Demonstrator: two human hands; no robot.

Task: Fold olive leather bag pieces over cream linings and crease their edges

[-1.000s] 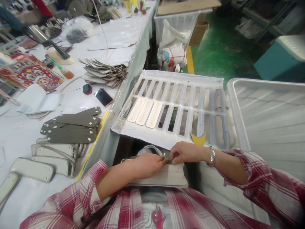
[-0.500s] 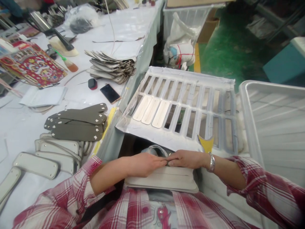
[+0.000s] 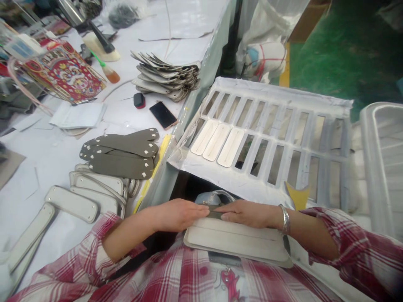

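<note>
Low in front of my body, a pale panel (image 3: pixel 236 240) with rounded corners and a thin line along it lies tilted, apparently on others. Just beyond its far edge is a grey piece (image 3: pixel 215 214), mostly covered by my fingers. My left hand (image 3: pixel 185 213) is closed, its fingers together and pressed on that piece from the left. From the right, my right hand (image 3: pixel 247 212) grips the same piece, fingertips almost meeting the left ones. What lies under the fingers is hidden. A clear rounded object (image 3: pixel 222 195) shows partly behind the hands.
Ahead stands a white slotted frame (image 3: pixel 214 174) carrying several pale panels (image 3: pixel 231 147). On the left table lie dark grey panels (image 3: pixel 121 161), pale panels (image 3: pixel 71 203), a stacked pile (image 3: pixel 165 77) and a phone (image 3: pixel 163 115). A plastic bin (image 3: pixel 373 167) stands at right.
The view has shifted, so the table and frame sit farther right. My fingertips have drawn slightly apart, and more of the grey piece shows between them.
</note>
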